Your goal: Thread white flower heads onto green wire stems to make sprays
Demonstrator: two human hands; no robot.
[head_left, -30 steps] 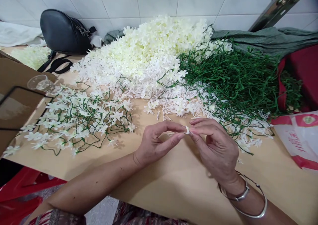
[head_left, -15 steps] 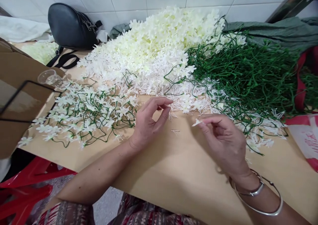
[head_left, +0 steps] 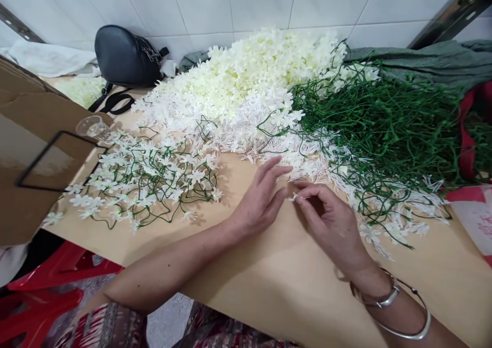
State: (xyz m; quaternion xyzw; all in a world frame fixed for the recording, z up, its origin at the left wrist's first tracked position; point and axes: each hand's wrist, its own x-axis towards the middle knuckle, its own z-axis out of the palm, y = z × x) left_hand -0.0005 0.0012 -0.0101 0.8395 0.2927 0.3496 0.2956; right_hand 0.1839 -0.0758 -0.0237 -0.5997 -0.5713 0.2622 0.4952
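Between thumb and forefinger, my right hand (head_left: 332, 220) pinches a small white artificial flower (head_left: 293, 198), partly hidden by the fingertips. Just left of it, my left hand (head_left: 261, 202) has its fingers stretched and apart, with nothing seen in them; its thumb comes close to the flower. Beyond both hands lie thin white stamens (head_left: 246, 143) in a loose band. Behind these rises a heap of cream-white petals (head_left: 253, 76). A tangle of green plastic stems (head_left: 392, 127) spreads at the right. White flowers on green stems (head_left: 154, 176) lie at the left.
A cardboard box (head_left: 34, 127) with a black wire frame (head_left: 42, 156) borders the left side, near a clear plastic cup (head_left: 93, 127). A black bag (head_left: 128, 56) stands by the tiled wall. Red stools (head_left: 57, 271) are below the table edge. A pink-and-white bag (head_left: 471, 209) lies right.
My left hand has moved right, toward the right hand, and its fingers have spread. My right hand has shifted slightly left with the flower. The view has tilted up a little.
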